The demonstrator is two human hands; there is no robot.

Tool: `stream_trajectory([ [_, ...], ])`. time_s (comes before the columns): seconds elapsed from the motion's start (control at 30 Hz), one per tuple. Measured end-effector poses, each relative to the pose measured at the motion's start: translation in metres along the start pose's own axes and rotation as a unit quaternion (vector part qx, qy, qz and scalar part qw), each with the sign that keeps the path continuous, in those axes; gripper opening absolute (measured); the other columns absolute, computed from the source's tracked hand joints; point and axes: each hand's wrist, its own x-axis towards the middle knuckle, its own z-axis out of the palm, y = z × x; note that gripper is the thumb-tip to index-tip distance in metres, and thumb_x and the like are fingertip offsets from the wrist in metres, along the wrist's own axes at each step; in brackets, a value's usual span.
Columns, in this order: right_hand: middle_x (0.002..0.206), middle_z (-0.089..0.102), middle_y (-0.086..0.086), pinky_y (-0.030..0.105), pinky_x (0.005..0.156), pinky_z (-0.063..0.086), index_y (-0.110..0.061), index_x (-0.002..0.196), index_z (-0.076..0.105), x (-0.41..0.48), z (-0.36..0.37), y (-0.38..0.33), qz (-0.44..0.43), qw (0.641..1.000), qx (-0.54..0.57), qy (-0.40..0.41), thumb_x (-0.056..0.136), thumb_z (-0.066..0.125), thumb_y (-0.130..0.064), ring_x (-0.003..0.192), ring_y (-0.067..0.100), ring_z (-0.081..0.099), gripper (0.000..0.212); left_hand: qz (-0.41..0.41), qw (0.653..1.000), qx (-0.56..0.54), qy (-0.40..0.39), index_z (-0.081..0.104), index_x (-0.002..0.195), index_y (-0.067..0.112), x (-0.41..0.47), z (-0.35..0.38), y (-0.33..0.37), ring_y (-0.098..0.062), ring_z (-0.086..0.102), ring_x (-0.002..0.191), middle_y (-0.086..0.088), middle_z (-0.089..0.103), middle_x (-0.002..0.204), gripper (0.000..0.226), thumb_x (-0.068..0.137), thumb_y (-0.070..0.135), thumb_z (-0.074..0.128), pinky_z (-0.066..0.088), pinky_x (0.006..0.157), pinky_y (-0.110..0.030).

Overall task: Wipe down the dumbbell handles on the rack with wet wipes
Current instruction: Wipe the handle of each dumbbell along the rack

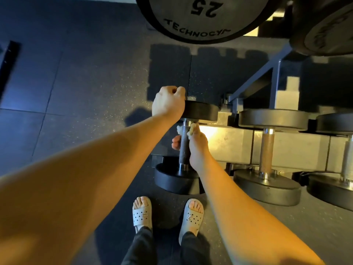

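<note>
Head: right hand [198, 152], fingers [176, 142] round wipe [191, 130] and handle [184, 148]

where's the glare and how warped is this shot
Head view: warm glare blooms on the rack beam beside the right hand and wet wipe; floor at left is dim and bluish; wide-angle distortion swells the forearms and bends the 25 plate.

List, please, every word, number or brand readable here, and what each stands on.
"25": upside down on the large round black weight head at the top.
"TECHNOGY", last letter unclear: curved along that head's rim.
Badges on the pale perforated sandals: too small to read.
Marks on the dark upper-right disc: blurred.
</note>
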Motion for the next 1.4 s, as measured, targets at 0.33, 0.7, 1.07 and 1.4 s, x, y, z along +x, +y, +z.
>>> stream_trajectory([
  [0.33,0.103,0.072,0.013,0.021,0.081,0.050,-0.006,0.111,0.062,0.009,-0.017,0.015,-0.183,0.966,-0.183,-0.029,0.105,0.048,-0.039,0.100,0.024,0.071,0.037,0.010,1.000,-0.008,0.009,0.069,0.089,0.015,-0.001,0.004,-0.006,-0.013,0.059,0.071,0.002,0.061,0.078,0.035,0.105,0.028,0.043,0.044,0.061,-0.018],
  [0.7,0.100,0.077,0.015,0.046,0.100,0.056,-0.005,0.119,0.069,0.015,-0.020,0.009,-0.018,0.996,0.050,-0.076,0.108,0.045,-0.041,0.098,0.030,0.075,0.044,0.015,0.999,-0.021,0.020,0.069,0.088,0.015,0.002,0.007,-0.010,-0.012,0.061,0.072,0.001,0.062,0.078,0.037,0.106,0.031,0.041,0.048,0.065,-0.020],
  [1.07,0.104,0.069,0.014,0.030,0.074,0.046,-0.009,0.102,0.056,-0.016,-0.019,0.008,-0.236,0.850,-0.467,0.058,0.110,0.037,-0.032,0.090,0.028,0.066,0.031,0.012,1.000,-0.018,0.016,0.068,0.088,0.001,-0.002,0.000,-0.004,-0.016,0.055,0.070,-0.014,0.065,0.082,0.040,0.099,0.031,0.044,0.050,0.065,-0.035],
  [1.4,0.114,0.070,0.008,0.036,0.081,0.051,-0.013,0.118,0.063,-0.038,-0.029,0.014,-0.214,0.579,-0.787,0.021,0.107,0.044,-0.042,0.103,0.027,0.068,0.036,0.013,0.999,-0.032,-0.005,0.062,0.082,0.020,-0.002,0.002,-0.008,-0.014,0.059,0.074,-0.001,0.061,0.079,0.033,0.104,0.034,0.043,0.043,0.063,-0.021],
])
